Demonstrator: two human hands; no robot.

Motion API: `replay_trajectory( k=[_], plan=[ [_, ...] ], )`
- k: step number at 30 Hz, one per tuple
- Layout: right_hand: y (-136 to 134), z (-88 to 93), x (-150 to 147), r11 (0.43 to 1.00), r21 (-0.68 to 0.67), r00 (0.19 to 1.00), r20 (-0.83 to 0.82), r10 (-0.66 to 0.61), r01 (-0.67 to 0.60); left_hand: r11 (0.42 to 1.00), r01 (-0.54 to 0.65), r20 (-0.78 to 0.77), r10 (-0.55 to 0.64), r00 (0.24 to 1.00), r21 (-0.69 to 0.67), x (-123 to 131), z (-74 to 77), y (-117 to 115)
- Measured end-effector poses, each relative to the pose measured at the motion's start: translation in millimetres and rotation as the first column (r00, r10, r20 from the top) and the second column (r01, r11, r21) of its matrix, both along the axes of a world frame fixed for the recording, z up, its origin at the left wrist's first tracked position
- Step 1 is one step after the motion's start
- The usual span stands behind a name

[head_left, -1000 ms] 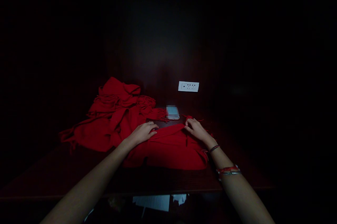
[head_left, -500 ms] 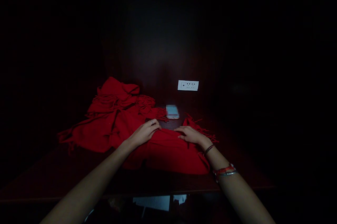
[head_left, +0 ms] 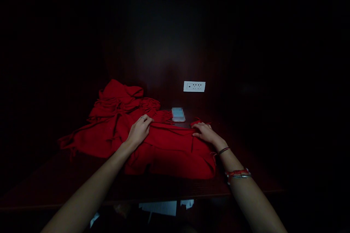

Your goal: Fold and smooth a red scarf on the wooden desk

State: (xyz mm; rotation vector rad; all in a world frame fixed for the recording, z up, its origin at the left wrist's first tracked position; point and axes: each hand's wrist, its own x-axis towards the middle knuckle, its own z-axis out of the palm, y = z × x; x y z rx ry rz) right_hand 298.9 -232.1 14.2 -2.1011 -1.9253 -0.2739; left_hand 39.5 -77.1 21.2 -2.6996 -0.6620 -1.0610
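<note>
A red fringed scarf (head_left: 172, 156) lies spread and partly folded over the near part of the table. On the left of its far edge, my left hand (head_left: 140, 130) is closed, with bent fingers and a ring showing. My right hand (head_left: 207, 134) holds the same edge farther right, the cloth passing between its thumb and fingers. Between the two hands the edge runs nearly straight. Some fringe beyond the right hand is in shadow.
A heap of red fringed cloth (head_left: 115, 107) is piled at the back left. Behind the scarf lies a phone (head_left: 178, 115), its screen blurred. A white socket panel (head_left: 194, 86) is on the dark back wall. White papers (head_left: 161, 207) show below the table's front edge.
My hands have moved apart along the scarf's far edge, the left to the left and the right to the right. More of the edge shows between them.
</note>
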Motion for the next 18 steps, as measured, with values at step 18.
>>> replay_trajectory(
  k=[18],
  plan=[
    [-8, 22.9, -6, 0.849, 0.525, 0.975, -0.21, 0.067, 0.055, 0.879, -0.475, 0.033, 0.475, 0.88, 0.023, -18, 14.1, 5]
  ],
)
